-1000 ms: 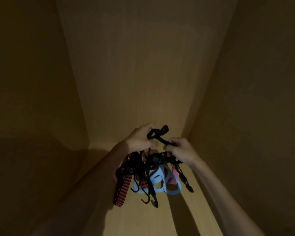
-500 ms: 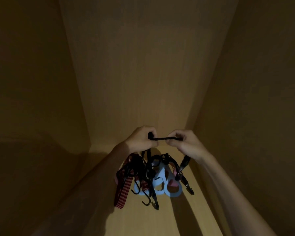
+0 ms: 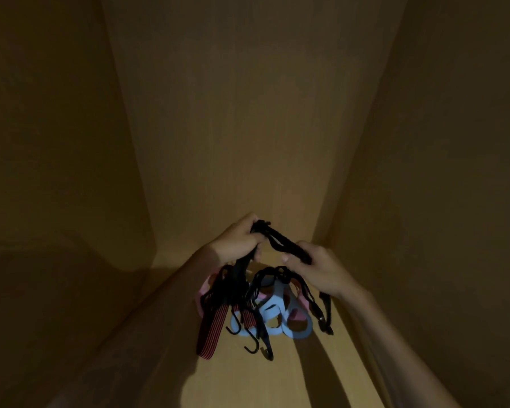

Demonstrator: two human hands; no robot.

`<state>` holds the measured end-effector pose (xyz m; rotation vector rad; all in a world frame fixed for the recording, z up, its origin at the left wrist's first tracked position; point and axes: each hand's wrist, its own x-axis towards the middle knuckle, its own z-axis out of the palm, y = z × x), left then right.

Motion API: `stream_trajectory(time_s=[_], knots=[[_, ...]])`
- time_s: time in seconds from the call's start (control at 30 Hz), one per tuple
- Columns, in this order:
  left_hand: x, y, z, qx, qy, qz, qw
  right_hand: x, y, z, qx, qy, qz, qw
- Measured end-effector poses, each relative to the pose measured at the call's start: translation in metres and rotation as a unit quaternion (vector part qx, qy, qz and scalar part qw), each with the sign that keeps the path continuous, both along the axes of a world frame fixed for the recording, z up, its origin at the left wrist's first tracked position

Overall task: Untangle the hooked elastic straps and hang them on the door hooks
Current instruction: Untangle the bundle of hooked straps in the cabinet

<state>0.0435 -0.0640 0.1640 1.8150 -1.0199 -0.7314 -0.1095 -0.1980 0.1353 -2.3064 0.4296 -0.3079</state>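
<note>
Both hands work in dim light in front of plain wooden panels [image 3: 248, 128], and no door hook shows anywhere in the head view. The left hand [image 3: 237, 241] is closed in a fist around the top of the tangled bundle [image 3: 248, 293], so the whole mass hangs straight down from it. The right hand [image 3: 321, 269] is closed in a pinch on one black strap [image 3: 283, 242], thumb on the near side, fingers curled over the far side.

That strap is what the coming move turns on — its long axis slopes from the left fist down and rightward to the right hand, and it sags a little, so it looks slack. Below the left fist hang a red-and-black striped strap [image 3: 211, 331], several black metal hooks [image 3: 252, 347] and some pale blue rings [image 3: 273, 315] with pink ones [image 3: 205, 290] — all knotted together as far as can be told.

The untangling seems at an early stage. The right hand is the nearer to the strap's free run, so drawing it rightward, away from the left fist, looks the likely way to free it.
</note>
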Motion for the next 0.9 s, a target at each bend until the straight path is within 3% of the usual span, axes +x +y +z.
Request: stream_trajectory(time_s=[0.2,0.33,0.57,0.7,0.83,0.9], knots=[[-0.014,-0.011,0.004,-0.054,0.082,0.014,0.995,0.014,0.04,-0.035,0.111,-0.038,0.024,0.993],[-0.019,-0.014,0.0,-0.047,0.077,0.022,0.996,0.022,0.045,-0.054,0.153,-0.022,-0.046,0.987],[0.004,-0.005,-0.003,0.005,0.084,0.066,0.994,-0.011,0.046,-0.065,0.229,-0.065,0.022,0.971],[-0.007,-0.017,-0.025,0.082,0.028,0.055,0.995,-0.038,0.049,-0.073,0.19,-0.056,-0.006,0.98],[-0.027,-0.027,-0.05,0.105,0.169,-0.031,0.979,-0.074,0.04,-0.096,0.082,-0.024,-0.071,0.994],[-0.033,-0.031,-0.064,0.115,0.194,-0.072,0.972,-0.093,0.03,-0.106,0.045,0.009,-0.136,0.99]])
